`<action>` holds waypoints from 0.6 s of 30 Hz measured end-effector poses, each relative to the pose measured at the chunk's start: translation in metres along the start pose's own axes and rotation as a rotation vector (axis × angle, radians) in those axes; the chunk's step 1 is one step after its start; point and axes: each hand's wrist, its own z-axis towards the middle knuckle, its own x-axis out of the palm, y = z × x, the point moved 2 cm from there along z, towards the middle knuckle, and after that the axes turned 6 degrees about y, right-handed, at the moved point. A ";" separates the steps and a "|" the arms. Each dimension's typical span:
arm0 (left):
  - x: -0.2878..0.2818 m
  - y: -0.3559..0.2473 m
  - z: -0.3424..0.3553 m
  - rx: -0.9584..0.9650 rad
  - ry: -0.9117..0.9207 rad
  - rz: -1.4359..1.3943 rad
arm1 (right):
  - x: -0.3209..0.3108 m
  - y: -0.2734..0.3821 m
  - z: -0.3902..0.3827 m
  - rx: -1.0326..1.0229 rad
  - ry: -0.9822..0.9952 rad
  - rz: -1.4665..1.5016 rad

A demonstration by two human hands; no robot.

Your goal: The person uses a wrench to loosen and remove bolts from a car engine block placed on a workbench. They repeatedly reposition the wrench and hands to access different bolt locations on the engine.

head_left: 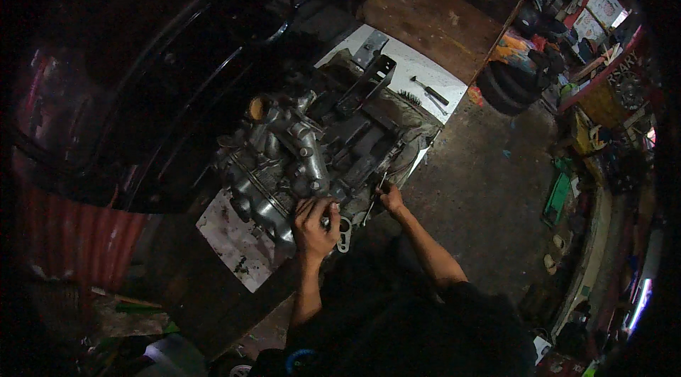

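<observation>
A greasy metal engine assembly (308, 157) with a cylindrical fitting and housings lies on pale, stained boards (234, 249). My left hand (316, 228) is at its near side, fingers curled against the metal; whether they grip something small is unclear. Right of it, my right hand (390, 200) is closed around a thin metal tool (383, 182), possibly a wrench, at the assembly's right edge. A flat metal bracket (344, 239) with holes lies beside my left hand, partly behind it. A black-handled hand tool (435, 93) and a small dark brush (410, 98) lie on the white board beyond the engine.
A large dark, glossy panel (142, 79) fills the upper left, with red corrugated metal (85, 235) below. A brown wooden board (433, 8) stands behind the engine. Along the right are cluttered shelves (603, 114), dark rounded items (511, 86) and a green object (557, 192) on the floor.
</observation>
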 end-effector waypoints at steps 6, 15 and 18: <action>-0.001 -0.002 0.000 0.021 -0.040 -0.007 | -0.023 0.055 -0.036 0.351 0.121 0.279; -0.001 -0.005 0.004 0.056 -0.023 -0.035 | -0.062 0.062 -0.031 0.408 0.350 0.847; 0.000 -0.002 0.003 0.066 -0.017 -0.029 | -0.070 0.035 -0.010 0.554 0.302 0.802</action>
